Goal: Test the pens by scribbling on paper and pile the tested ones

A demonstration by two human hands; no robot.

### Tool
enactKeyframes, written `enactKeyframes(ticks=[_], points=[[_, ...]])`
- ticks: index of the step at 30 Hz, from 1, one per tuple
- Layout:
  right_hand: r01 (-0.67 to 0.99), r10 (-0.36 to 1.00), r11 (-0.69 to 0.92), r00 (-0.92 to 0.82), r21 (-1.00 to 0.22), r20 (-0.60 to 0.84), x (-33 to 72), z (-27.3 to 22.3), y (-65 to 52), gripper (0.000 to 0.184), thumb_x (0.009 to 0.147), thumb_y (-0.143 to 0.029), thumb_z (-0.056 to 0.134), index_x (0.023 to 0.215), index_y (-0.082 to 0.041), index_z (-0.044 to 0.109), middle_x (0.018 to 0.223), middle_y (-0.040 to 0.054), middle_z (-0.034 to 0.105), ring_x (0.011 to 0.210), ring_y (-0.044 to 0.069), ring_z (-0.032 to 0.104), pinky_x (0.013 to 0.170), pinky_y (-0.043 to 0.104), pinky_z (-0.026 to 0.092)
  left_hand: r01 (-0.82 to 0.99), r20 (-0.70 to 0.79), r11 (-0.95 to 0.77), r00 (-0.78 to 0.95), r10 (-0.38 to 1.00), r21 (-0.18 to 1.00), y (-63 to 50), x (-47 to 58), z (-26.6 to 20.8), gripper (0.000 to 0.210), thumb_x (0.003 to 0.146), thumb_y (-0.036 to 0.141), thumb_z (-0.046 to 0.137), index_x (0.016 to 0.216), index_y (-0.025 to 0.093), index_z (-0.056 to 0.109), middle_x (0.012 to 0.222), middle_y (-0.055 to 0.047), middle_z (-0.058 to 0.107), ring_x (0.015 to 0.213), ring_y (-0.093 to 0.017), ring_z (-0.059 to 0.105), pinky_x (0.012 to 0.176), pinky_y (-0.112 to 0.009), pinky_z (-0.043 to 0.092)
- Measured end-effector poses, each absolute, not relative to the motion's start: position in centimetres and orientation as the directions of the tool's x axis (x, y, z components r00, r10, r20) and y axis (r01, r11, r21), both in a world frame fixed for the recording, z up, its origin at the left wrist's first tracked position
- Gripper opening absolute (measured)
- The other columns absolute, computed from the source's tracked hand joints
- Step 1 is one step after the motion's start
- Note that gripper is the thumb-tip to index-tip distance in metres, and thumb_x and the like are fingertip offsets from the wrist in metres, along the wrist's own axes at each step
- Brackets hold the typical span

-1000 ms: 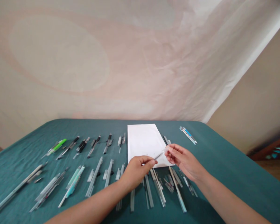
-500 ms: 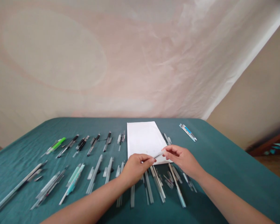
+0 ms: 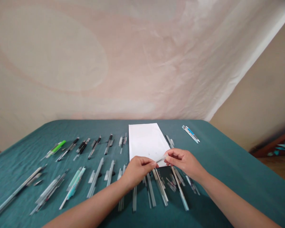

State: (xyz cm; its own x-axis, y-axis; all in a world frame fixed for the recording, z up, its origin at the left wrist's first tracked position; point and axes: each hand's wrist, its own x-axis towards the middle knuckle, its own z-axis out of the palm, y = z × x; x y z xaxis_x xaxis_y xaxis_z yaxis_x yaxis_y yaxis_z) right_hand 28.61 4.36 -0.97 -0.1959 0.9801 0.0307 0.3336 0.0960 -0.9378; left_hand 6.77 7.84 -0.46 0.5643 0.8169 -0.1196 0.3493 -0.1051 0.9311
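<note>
My left hand (image 3: pixel 139 171) and my right hand (image 3: pixel 185 162) face each other above the near edge of a white sheet of paper (image 3: pixel 146 137). Between them is a slim pen part (image 3: pixel 161 159), dark toward the left and pale or clear toward the right. My left thumb and fingers pinch its left end, while the right fingertips close round the other end. Its exact kind is too small to make out. Under and beside the hands lie several clear pen barrels (image 3: pixel 151 193), partly covered by my left forearm.
On the green tablecloth (image 3: pixel 228 167), several black pens (image 3: pixel 108 144) and a green pen (image 3: pixel 58 147) form a row at the back left. Turquoise pen parts (image 3: pixel 74 185) lie nearer. Small loose pieces (image 3: pixel 172 183) sit below my right hand. Blue-and-white pens (image 3: pixel 191 134) are at the back right.
My right hand has shifted very slightly left and down, closer to the left hand. Both hands keep hold of the pen part. The view has moved a little.
</note>
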Motion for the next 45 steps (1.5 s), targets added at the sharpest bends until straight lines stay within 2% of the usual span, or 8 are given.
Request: enactKeyframes(ticks=[4, 12, 25, 35, 38, 41, 43, 45], points=[[0.505, 0.965, 0.17, -0.259, -0.846, 0.038, 28.7, 0.1, 3.9, 0.023, 0.089, -0.039, 0.048, 0.093, -0.018, 0.057, 0.074, 0.0005, 0.061, 0.069, 0.014, 0.057, 0.065, 0.024, 0.043, 0.383, -0.045, -0.253, 0.622, 0.782, 0.888, 8.1, 6.5, -0.3, 0.038, 0.081, 0.043, 0.048, 0.079, 0.014, 0.072, 0.061, 0.002, 0.057, 0.059, -0.011, 0.044, 0.057, -0.02, 0.032], [0.748, 0.86, 0.504, -0.484, -0.432, 0.165, 28.2, 0.0, 3.5, 0.029, 0.096, -0.034, 0.034, 0.084, -0.018, 0.055, 0.078, 0.0038, 0.058, 0.073, 0.016, 0.052, 0.067, 0.027, 0.037, 0.467, 0.076, -0.523, 0.69, 0.72, 0.713, 8.4, 5.4, 0.7, 0.03, 0.084, 0.034, 0.048, 0.078, 0.017, 0.072, 0.065, 0.001, 0.063, 0.062, -0.012, 0.051, 0.059, -0.02, 0.033], [0.715, 0.853, 0.511, -0.491, -0.477, 0.179, 27.6, -0.6, 3.3, 0.03, 0.096, -0.033, 0.035, 0.081, -0.017, 0.055, 0.073, 0.0011, 0.056, 0.069, 0.013, 0.052, 0.066, 0.025, 0.038, 0.434, 0.096, -0.528, 0.7, 0.708, 0.73, 8.6, 5.4, -0.3, 0.025, 0.084, 0.033, 0.051, 0.08, 0.02, 0.073, 0.066, 0.002, 0.066, 0.061, -0.012, 0.056, 0.059, -0.02, 0.035], [0.675, 0.846, 0.529, -0.381, -0.513, 0.372, 29.2, -0.3, 4.4, 0.026, 0.093, -0.029, 0.044, 0.105, -0.02, 0.065, 0.095, 0.0081, 0.061, 0.089, 0.018, 0.056, 0.08, 0.031, 0.043, 0.458, 0.13, -0.482, 0.611, 0.781, 0.747, 9.4, 5.6, 0.1, 0.027, 0.083, 0.039, 0.053, 0.097, 0.024, 0.07, 0.088, 0.0, 0.07, 0.076, -0.015, 0.06, 0.069, -0.022, 0.039], [0.58, 0.92, 0.391, -0.215, -0.715, 0.328, 29.6, -0.7, 5.0, 0.021, 0.087, -0.036, 0.054, 0.096, -0.022, 0.067, 0.086, 0.0044, 0.061, 0.078, 0.016, 0.056, 0.074, 0.029, 0.044, 0.445, 0.102, -0.437, 0.6, 0.793, 0.782, 9.4, 5.6, 0.0, 0.028, 0.085, 0.039, 0.049, 0.094, 0.023, 0.07, 0.081, 0.0, 0.069, 0.073, -0.015, 0.06, 0.069, -0.023, 0.04], [0.19, 0.988, 0.146, 0.029, -0.971, 0.154, 29.1, -1.0, 5.1, 0.025, 0.079, -0.042, 0.063, 0.091, -0.02, 0.063, 0.071, -0.0011, 0.055, 0.061, 0.011, 0.049, 0.059, 0.025, 0.041, 0.394, -0.013, -0.31, 0.635, 0.772, 0.865, 8.8, 6.0, 0.2, 0.03, 0.087, 0.04, 0.044, 0.088, 0.019, 0.065, 0.069, 0.001, 0.066, 0.057, -0.012, 0.056, 0.057, -0.022, 0.039], [-0.098, 0.999, 0.01, 0.035, -0.995, 0.007, 28.2, -1.0, 4.8, 0.027, 0.076, -0.043, 0.067, 0.086, -0.018, 0.061, 0.065, -0.003, 0.051, 0.055, 0.009, 0.044, 0.054, 0.022, 0.036, 0.306, -0.102, -0.152, 0.675, 0.73, 0.94, 8.2, 6.5, 0.3, 0.029, 0.088, 0.041, 0.042, 0.087, 0.017, 0.058, 0.072, 0.0, 0.067, 0.051, -0.01, 0.055, 0.051, -0.021, 0.037], [-0.192, 0.995, -0.09, -0.065, -0.977, -0.079, 27.1, -0.8, 4.3, 0.029, 0.073, -0.042, 0.07, 0.082, -0.015, 0.062, 0.063, -0.0027, 0.051, 0.054, 0.007, 0.043, 0.052, 0.021, 0.034, 0.2, -0.147, 0.001, 0.715, 0.683, 0.98, 7.6, 7.0, 0.3, 0.027, 0.088, 0.042, 0.042, 0.087, 0.017, 0.051, 0.076, -0.002, 0.068, 0.051, -0.01, 0.058, 0.049, -0.02, 0.037]])
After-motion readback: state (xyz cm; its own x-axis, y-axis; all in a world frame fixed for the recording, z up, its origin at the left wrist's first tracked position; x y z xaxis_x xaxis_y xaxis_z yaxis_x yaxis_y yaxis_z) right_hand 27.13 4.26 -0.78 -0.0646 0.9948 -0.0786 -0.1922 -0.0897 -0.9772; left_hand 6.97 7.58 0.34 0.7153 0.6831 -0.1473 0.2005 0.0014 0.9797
